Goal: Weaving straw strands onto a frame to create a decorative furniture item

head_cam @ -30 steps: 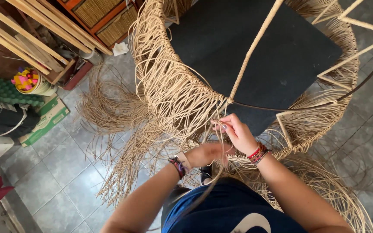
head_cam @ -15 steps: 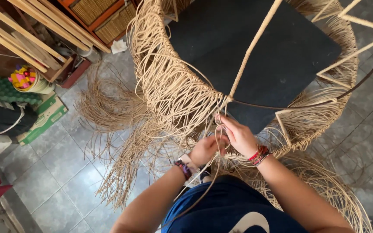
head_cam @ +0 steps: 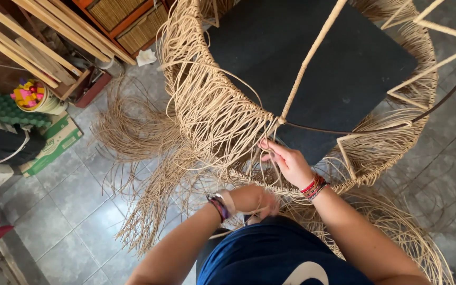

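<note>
The right hand (head_cam: 288, 162) was closed in a pinch on pale fibre strands (head_cam: 222, 121) just below the wire frame (head_cam: 344, 129). The left hand (head_cam: 257, 199), at seven o'clock of the right, was blurred; its fingers appeared curled around strands, though this could not be confirmed. The woven ring (head_cam: 186, 79) was set around a dark board (head_cam: 302, 58).

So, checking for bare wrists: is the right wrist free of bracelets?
No, the right hand has red and dark beaded bracelets around its wrist.
</note>
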